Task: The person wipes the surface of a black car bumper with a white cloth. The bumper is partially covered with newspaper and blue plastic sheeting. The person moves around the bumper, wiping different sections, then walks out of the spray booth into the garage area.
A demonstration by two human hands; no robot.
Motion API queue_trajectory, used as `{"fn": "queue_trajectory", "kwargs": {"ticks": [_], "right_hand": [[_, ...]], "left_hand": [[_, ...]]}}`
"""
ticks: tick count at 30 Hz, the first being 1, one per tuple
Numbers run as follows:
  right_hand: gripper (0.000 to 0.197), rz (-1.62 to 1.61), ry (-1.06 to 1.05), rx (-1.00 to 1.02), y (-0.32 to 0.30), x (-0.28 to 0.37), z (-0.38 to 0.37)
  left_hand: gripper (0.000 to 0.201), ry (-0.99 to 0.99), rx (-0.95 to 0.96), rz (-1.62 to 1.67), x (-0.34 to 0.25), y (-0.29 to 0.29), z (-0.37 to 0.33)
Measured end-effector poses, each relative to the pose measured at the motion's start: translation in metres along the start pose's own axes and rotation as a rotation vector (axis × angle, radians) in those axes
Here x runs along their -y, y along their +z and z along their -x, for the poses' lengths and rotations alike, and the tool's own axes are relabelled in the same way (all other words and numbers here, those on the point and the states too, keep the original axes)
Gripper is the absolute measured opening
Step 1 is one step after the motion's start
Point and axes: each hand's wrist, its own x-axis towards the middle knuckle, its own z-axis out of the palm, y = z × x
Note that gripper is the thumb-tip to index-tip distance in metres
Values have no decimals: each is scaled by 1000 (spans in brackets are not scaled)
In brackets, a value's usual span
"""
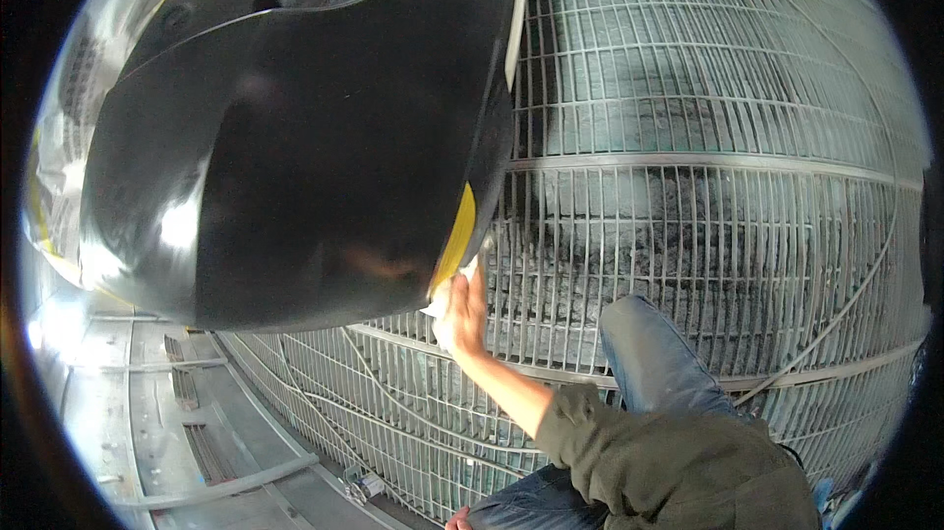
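A large glossy black car body panel (334, 166) fills the upper left. A strip of yellow masking tape (457, 235) runs along its lower right edge. At the lower end of that tape, my right hand (462, 312) presses against the panel's edge, its fingers closed round a crumpled white cloth (470, 266). Most of the cloth is hidden by the fingers. The right arm, in a dark green sleeve, reaches up from the lower right. Only a bit of my left hand (458, 520) shows at the bottom edge, beside my jeans; what it holds, if anything, is out of sight.
Metal floor grating (678, 127) spreads below and to the right, with a thin hose or cable (846, 304) curving over it. Clear sheeting (84, 88) edged with yellow tape covers the car at the far left. Grey wall panels (157, 432) stand at lower left.
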Motion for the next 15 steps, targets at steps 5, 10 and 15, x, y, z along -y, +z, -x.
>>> {"fn": "queue_trajectory", "kwargs": {"ticks": [5, 10, 15], "right_hand": [[57, 123, 65, 89, 16, 69, -72], [57, 518, -599, 28, 11, 84, -192], [52, 639, -746, -22, 51, 138, -237]], "left_hand": [[22, -32, -17, 5, -11, 0, -3], [23, 4, 22, 10, -18, 5, -4], [25, 45, 91, -62, -14, 5, -13]]}}
